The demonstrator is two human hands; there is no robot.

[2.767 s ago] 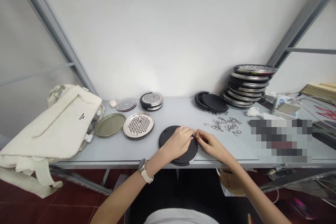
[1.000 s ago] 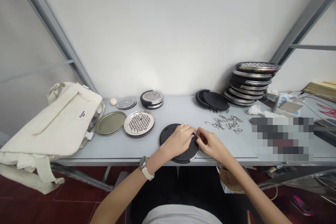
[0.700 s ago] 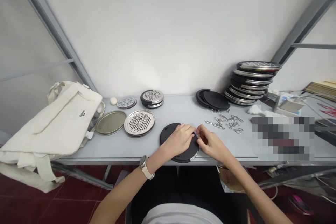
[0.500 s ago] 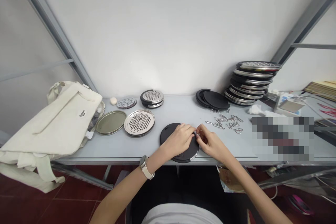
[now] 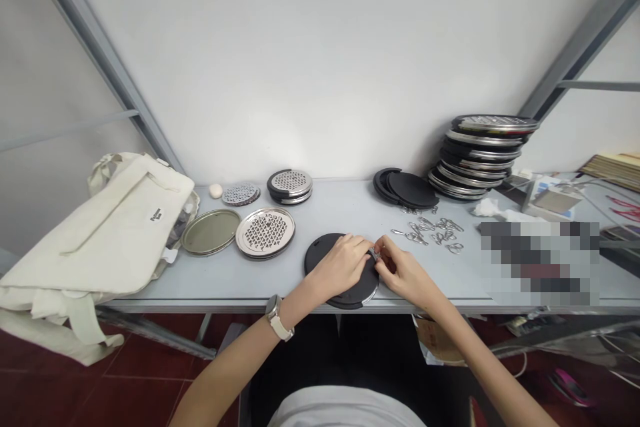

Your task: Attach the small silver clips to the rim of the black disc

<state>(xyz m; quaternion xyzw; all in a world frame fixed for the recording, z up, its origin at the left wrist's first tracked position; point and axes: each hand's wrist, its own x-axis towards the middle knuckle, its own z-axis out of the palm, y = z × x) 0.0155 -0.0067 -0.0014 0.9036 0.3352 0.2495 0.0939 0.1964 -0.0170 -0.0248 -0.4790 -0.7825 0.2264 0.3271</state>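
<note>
A round black disc (image 5: 320,250) with a metal rim at its right lies at the table's front edge. My left hand (image 5: 345,260) rests across it, covering much of its top. Its fingers are closed, with the tips at the disc's right side. There, a small metal clip (image 5: 374,253) shows between the fingertips of both hands. My right hand (image 5: 400,270) pinches this clip from the right. The fingers hide most of it, so whether it is fastened to the disc I cannot tell. Several loose metal clips (image 5: 425,230) are scattered beyond my right hand.
Round grater plates (image 5: 265,233) and a dull metal disc (image 5: 213,232) lie at left, beside a cream bag (image 5: 110,233). More graters (image 5: 290,185) and black round holders (image 5: 411,189) stand at the back. A tall stack of graters (image 5: 480,157) rises at back right.
Both hands stay at the disc's right side. My right fingertips have shifted slightly, and a little more of the metal clip shows. The view has tilted very slightly.
</note>
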